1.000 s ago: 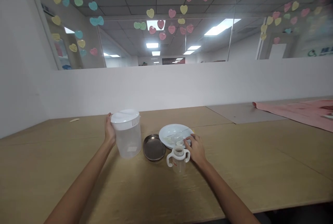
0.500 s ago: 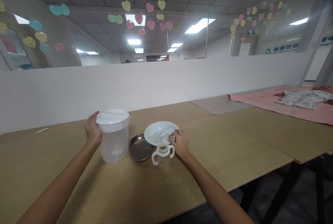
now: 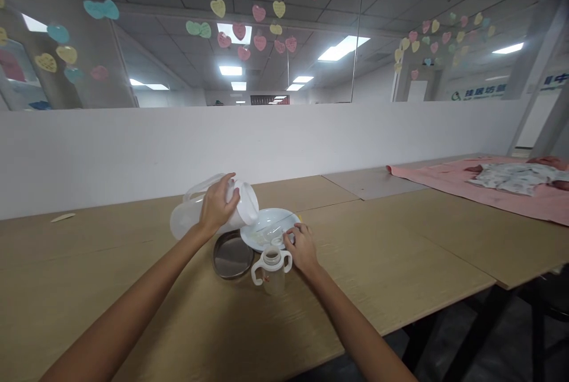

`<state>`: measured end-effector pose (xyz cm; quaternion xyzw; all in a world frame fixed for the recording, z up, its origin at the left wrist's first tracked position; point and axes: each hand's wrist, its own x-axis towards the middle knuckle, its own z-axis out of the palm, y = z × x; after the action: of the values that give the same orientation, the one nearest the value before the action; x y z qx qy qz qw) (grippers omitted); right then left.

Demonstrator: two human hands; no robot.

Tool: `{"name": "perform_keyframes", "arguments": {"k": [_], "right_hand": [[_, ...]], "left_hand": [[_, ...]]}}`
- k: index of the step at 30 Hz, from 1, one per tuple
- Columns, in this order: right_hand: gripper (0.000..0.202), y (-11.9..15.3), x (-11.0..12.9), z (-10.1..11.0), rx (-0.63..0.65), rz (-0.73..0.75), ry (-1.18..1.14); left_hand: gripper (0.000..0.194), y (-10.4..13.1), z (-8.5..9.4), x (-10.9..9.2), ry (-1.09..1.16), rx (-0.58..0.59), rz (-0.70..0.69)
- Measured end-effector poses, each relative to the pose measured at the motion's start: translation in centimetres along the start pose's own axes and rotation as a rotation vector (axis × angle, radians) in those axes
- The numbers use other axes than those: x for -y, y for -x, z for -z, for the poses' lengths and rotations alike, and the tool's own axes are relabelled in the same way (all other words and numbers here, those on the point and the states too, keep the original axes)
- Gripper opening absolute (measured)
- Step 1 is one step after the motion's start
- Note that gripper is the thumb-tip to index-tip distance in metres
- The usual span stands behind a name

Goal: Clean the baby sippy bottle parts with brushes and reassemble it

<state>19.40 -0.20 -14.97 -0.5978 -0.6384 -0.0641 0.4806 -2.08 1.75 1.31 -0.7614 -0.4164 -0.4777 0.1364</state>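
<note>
A translucent pitcher [image 3: 184,219] with a white lid is tipped to the right, its lid end over the left edge of a white plate [image 3: 255,240]. My left hand [image 3: 217,204] grips it near the lid. My right hand [image 3: 303,247] is closed at the plate's right edge, fingers pinched on something small that I cannot make out. Clear and white pieces [image 3: 276,234] lie on the plate. In front of it a clear bottle [image 3: 273,278] with two white handles stands upright, its top uncovered. A round metal dish [image 3: 232,256] sits left of the bottle.
A wooden table [image 3: 377,263] bears everything. At the far right a pink cloth [image 3: 448,183] holds a patterned white garment [image 3: 507,177]. A flat wooden stick [image 3: 63,217] lies at the left. Behind the table stands a white wall [image 3: 284,145] with glass above.
The pitcher has gone from upright to tipped rightward, toward the plate, with my left hand now over its side. My right hand has stayed at the plate's right edge.
</note>
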Motion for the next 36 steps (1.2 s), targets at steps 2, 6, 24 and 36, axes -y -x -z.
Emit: {"name": "perform_keyframes", "arguments": {"k": [2, 6, 24, 36], "right_hand": [[0.021, 0.0, 0.0, -0.1, -0.009, -0.001, 0.002], [0.024, 0.0, 0.3, 0.3, -0.013, -0.027, 0.016], [0.042, 0.4, 2.0, 2.1, -0.134, 0.144, -0.223], [0.044, 1.2, 2.8, 1.8, -0.205, 0.408, -0.125]], "left_hand": [[0.046, 0.1, -0.3, -0.2, -0.035, 0.067, -0.133], [0.046, 0.1, -0.4, -0.2, -0.078, 0.188, -0.348], [0.060, -0.1, 1.4, -1.0, 0.094, 0.141, -0.028], [0.056, -0.1, 4.3, -1.9, 0.470, -0.148, 0.430]]}}
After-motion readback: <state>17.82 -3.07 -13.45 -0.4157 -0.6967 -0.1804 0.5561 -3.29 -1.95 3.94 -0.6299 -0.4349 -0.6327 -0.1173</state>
